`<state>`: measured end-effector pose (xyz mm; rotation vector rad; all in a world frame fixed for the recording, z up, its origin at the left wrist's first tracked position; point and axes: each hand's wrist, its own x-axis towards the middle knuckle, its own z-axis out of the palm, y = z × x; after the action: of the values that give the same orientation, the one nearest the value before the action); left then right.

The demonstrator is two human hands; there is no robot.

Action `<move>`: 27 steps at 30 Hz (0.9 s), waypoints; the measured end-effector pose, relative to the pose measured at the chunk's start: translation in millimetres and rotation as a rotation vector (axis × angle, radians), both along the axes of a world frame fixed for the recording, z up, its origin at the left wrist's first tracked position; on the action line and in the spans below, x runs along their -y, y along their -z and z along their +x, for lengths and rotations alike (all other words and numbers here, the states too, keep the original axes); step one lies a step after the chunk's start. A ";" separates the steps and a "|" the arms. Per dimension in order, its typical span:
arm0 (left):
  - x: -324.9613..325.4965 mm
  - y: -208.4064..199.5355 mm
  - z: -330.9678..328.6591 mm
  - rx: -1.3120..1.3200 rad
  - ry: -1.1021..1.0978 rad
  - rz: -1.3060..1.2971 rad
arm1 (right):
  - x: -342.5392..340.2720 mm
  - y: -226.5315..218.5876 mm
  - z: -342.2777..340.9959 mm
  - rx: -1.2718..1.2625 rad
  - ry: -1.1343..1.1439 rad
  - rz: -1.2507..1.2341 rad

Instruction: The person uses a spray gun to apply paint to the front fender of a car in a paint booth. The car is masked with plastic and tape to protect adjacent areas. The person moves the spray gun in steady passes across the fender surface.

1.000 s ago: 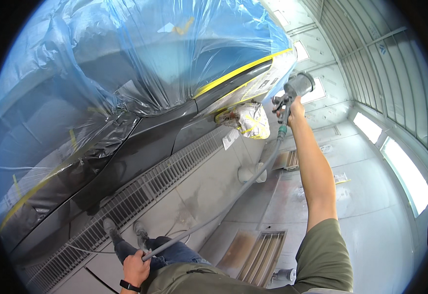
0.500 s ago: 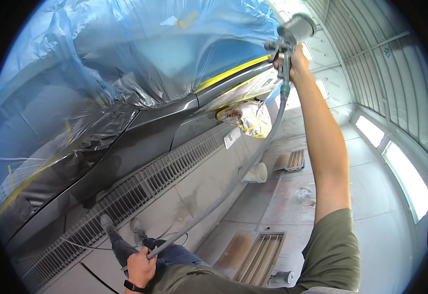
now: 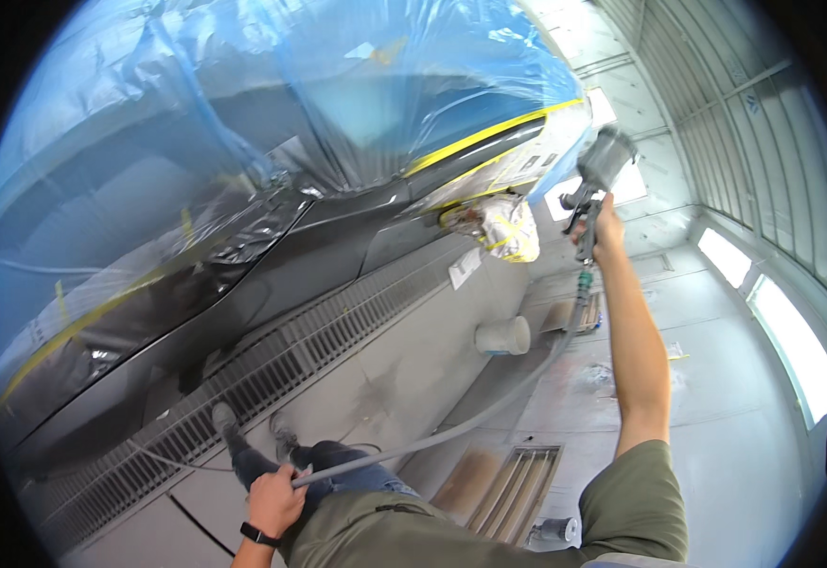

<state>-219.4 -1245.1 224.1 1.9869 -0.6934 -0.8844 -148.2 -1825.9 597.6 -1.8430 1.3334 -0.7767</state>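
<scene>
My right hand (image 3: 603,227), on an outstretched arm, is wrapped round the handle of a spray gun (image 3: 582,210) with a dark grey cup on top. From the green fitting below the handle, a grey air hose (image 3: 470,421) sags back across my body. Down by my waist my left hand (image 3: 276,497) grips that hose. To the left stands a dark grey car (image 3: 272,270), its upper part wrapped in blue plastic sheeting (image 3: 357,95) edged with yellow masking tape (image 3: 475,134). The gun is to the right of the car's masked end, apart from it.
A floor grate (image 3: 290,350) runs alongside the car. A white bucket (image 3: 503,335) stands on the floor beyond my feet. At right are a slatted frame (image 3: 519,488), a small grey canister (image 3: 554,530) and bright wall panels (image 3: 792,346). Crumpled masking (image 3: 508,229) juts from the car.
My right hand and the spray gun have moved down and slightly right, away from the blue sheeting. The hose hangs lower and farther right. My left hand still grips it.
</scene>
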 end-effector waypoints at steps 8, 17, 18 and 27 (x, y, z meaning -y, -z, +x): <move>-4.3 -7.1 -19.8 0.041 0.030 -0.026 | -113.3 23.7 96.3 -0.450 -0.237 -0.222; -51.8 0.5 -38.4 -0.031 -0.135 0.096 | -310.6 76.5 152.3 -0.485 -1.034 0.060; -57.3 0.0 -42.4 -0.033 -0.157 0.106 | -321.8 75.1 151.6 -0.458 -1.042 0.136; -120.1 13.3 -100.3 0.084 -0.349 0.286 | -341.2 101.8 58.6 -0.121 -1.213 0.371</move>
<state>-319.7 -1125.0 210.8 2.3192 -0.2588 -0.7203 -89.6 -1484.7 495.8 -1.9426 0.1976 0.2175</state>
